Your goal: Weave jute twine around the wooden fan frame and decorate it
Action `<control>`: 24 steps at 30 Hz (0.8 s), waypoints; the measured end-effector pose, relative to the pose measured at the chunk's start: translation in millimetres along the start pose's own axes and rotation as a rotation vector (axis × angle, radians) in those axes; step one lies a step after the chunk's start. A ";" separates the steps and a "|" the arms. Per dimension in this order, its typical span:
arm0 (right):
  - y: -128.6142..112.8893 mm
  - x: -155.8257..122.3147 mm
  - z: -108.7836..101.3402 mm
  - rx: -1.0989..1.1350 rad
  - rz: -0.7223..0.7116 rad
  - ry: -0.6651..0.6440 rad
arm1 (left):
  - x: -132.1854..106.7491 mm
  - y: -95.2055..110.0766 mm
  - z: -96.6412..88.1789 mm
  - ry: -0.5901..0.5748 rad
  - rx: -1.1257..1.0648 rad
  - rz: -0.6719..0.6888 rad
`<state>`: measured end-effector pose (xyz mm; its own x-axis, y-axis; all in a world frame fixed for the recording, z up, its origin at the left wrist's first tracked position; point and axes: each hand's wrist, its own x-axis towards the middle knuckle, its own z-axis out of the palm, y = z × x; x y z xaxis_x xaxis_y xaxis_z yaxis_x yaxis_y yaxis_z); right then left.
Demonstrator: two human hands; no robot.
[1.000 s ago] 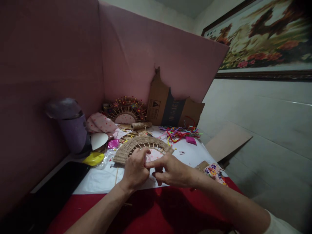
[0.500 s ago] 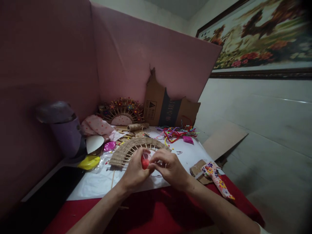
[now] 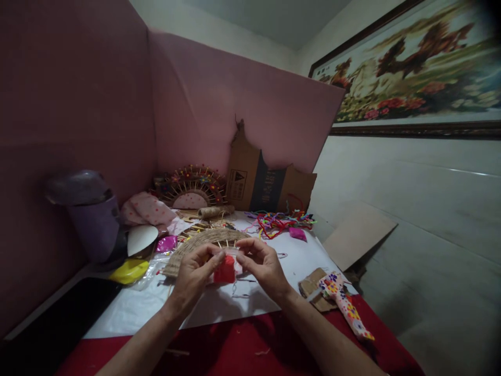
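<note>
Between my two hands hangs a small clear plastic packet with something red inside, the red packet [image 3: 224,269]. My left hand [image 3: 199,267] pinches its top left edge between thumb and fingers. On the other side, my right hand [image 3: 261,264] pinches the top right edge. Behind them lies a woven fan-shaped piece [image 3: 195,245] of tan cord with thin sticks, partly hidden by my hands. Small safety-pin-like wire pieces [image 3: 282,255] rest on the white sheet [image 3: 301,271] close to my right hand.
Coloured pipe cleaners [image 3: 274,223] and a magenta packet [image 3: 298,234] lie behind. At left stand a purple container [image 3: 96,224] and a yellow packet [image 3: 129,271]. A decorated fan [image 3: 191,190] leans near torn cardboard [image 3: 270,185]. A flower-patterned piece [image 3: 346,303] lies right.
The red packet, earlier mostly enclosed by my left fingers, now hangs stretched between both hands. My view has tilted up and shifted slightly, so the scene sits lower.
</note>
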<state>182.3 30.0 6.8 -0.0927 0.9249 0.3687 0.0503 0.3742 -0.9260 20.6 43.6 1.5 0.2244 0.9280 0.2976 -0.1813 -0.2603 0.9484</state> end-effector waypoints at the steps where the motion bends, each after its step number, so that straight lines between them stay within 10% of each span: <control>1: 3.1 -0.6 0.8 0.022 0.027 -0.015 | 0.2 0.4 0.3 0.019 0.015 0.005; 24: 14.8 -14.1 -6.9 -0.207 -0.213 0.003 | -4.1 -11.3 7.3 0.013 0.254 0.069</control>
<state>191.2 23.0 -11.5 -0.1200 0.8239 0.5539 0.2320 0.5658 -0.7912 28.7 40.8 -9.7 0.2072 0.9086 0.3626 0.0512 -0.3802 0.9235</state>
